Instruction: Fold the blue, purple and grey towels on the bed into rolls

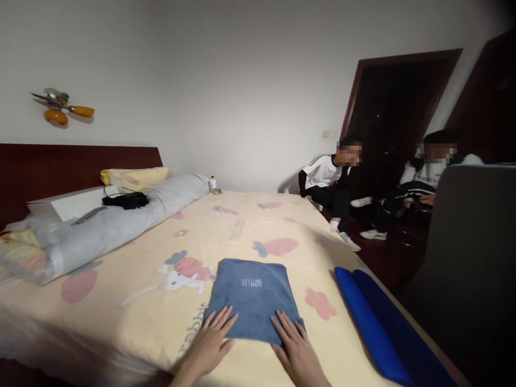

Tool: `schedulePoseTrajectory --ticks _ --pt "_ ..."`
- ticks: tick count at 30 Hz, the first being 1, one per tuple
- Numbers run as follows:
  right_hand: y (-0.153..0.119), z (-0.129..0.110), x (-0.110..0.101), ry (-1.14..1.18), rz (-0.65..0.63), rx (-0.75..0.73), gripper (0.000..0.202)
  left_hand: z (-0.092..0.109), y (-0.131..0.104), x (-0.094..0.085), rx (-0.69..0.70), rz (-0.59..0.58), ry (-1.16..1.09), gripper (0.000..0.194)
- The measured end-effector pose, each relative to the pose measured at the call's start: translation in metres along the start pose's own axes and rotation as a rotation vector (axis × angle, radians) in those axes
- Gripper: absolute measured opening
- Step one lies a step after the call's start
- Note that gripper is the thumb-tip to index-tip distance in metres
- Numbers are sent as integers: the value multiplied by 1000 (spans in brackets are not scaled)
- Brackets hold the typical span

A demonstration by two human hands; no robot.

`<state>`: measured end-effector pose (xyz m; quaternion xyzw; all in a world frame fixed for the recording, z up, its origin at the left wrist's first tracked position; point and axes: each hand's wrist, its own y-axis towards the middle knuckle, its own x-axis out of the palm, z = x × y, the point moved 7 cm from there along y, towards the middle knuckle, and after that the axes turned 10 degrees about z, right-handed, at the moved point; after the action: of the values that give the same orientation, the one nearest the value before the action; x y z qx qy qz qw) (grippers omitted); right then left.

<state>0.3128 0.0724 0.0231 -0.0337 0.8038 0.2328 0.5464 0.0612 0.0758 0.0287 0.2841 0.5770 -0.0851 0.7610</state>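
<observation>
A blue-grey folded cloth (253, 298) with small white lettering lies flat on the bed (161, 317), whose yellow sheet is printed with rabbits and strawberries. My left hand (212, 338) rests with spread fingers on the cloth's near left corner. On its near right corner lies my right hand (296, 346), fingers also stretched out. Neither hand grips anything. Both thumbs point inward near the cloth's front edge.
Two bright and dark blue padded pieces (366, 322) lie at the bed's right edge. A rolled grey quilt (133, 220), a black item (126, 200) and a pillow (141, 176) are at the left. Two people (324, 174) sit beyond the bed, near a dark chair (471, 242).
</observation>
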Motion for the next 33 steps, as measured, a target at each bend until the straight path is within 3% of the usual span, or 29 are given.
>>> schedulePoseTrajectory --ticks 3,5,10,13,16,21,25,29,33 --pt "-14 30 -15 6 -18 51 58 -38 -18 -11 -32 17 34 63" --pt "-17 37 -21 19 -33 33 58 -51 -24 -17 -18 24 49 62" --pt "-10 35 -34 31 104 -91 47 -50 -19 -33 80 83 65 55" --pt "-8 34 -44 70 145 -82 37 -45 -18 -43 83 93 0 56" --pt "-13 35 -58 195 97 44 35 -46 -26 -51 -21 113 -130 52" --pt "-18 32 -76 482 10 176 32 -59 -41 -51 -341 170 -432 33" --pt "0 44 -67 610 111 239 39 -70 -29 -41 -521 230 -606 33" --pt "19 63 -45 413 247 281 37 -76 -11 -33 -520 332 -372 37" --pt "23 65 -39 24 392 243 32 -63 -8 -36 -434 492 -1 43"
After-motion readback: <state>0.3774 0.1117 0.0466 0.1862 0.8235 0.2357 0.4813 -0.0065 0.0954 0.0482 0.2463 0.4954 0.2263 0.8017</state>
